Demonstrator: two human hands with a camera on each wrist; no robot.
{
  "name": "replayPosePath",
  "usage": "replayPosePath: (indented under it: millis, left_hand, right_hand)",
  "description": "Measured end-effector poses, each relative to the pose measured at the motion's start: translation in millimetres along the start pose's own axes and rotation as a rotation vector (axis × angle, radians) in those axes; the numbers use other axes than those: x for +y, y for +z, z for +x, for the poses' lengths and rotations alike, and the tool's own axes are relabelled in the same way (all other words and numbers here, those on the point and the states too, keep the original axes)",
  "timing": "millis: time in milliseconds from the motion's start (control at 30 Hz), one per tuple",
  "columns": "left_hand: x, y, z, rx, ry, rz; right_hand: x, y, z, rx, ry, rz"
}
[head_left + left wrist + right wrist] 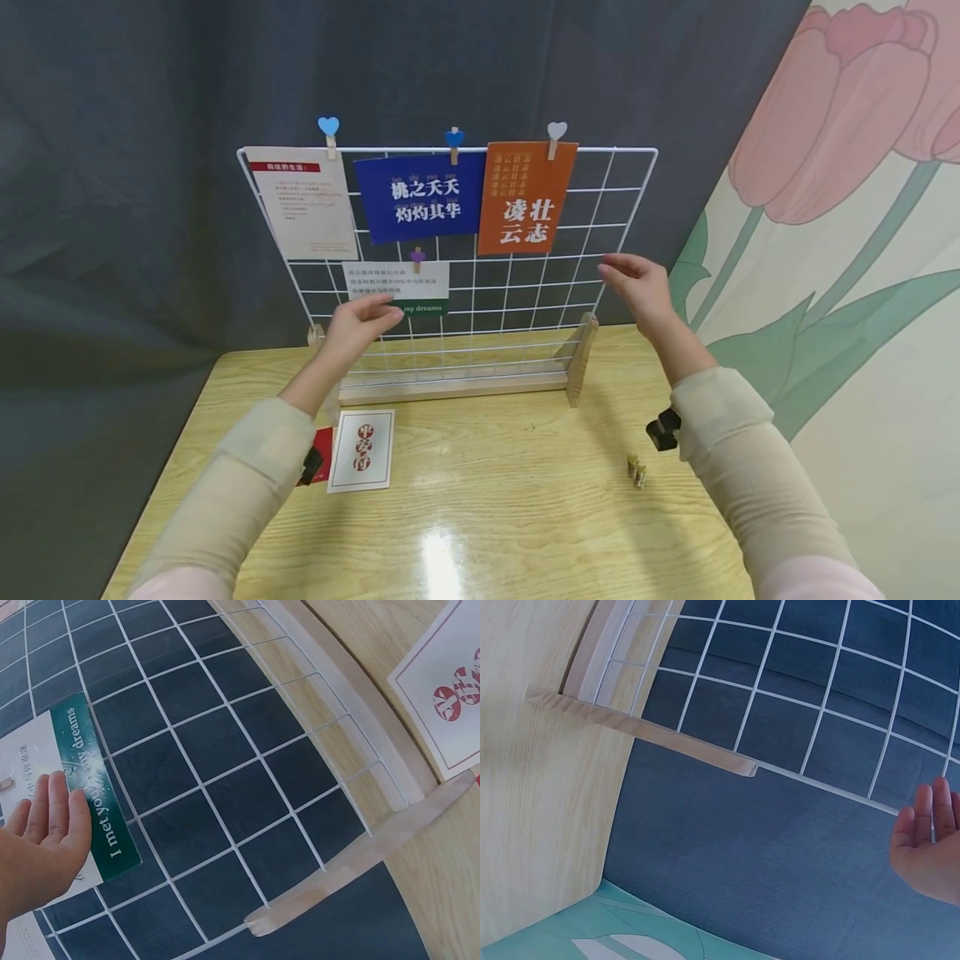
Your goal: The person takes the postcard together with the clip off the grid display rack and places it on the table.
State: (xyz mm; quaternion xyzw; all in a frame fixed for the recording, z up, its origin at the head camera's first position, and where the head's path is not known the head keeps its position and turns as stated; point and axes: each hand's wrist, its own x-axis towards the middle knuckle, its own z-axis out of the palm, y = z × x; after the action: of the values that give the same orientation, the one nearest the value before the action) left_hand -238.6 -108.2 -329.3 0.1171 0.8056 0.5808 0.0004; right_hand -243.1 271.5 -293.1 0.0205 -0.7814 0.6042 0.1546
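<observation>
A white wire grid (525, 287) stands in a wooden base (450, 388) on the table. My left hand (362, 323) is right in front of a white and green card (427, 292), covering its lower left part; the fingers are extended and hold nothing. A purple clip (417, 258) sits at that card's top edge. At the grid's right side, my right hand (639, 285) has its fingertips close to the outer wire, fingers loosely bent. The right wrist view shows this hand (930, 851) beside the wire too, with no card in it.
Along the grid's top hang a white card (311, 208), a blue card (420, 200) and an orange card (525, 200), each under a heart clip. On the table lie a white card with red print (362, 450), a red card (322, 454) and small clips (637, 472).
</observation>
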Motion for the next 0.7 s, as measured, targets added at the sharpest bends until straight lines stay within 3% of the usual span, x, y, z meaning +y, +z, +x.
replayPosePath:
  millis: [367, 700]
  left_hand:
    - [8.8, 3.8, 5.0, 0.007, 0.02, -0.017]
    - [19.1, 9.5, 11.5, 0.026, 0.063, -0.055]
  right_hand:
    - [-8.1, 3.4, 1.0, -0.014, -0.002, 0.016]
    - [-15.7, 6.6, 4.2, 0.007, 0.005, 0.182]
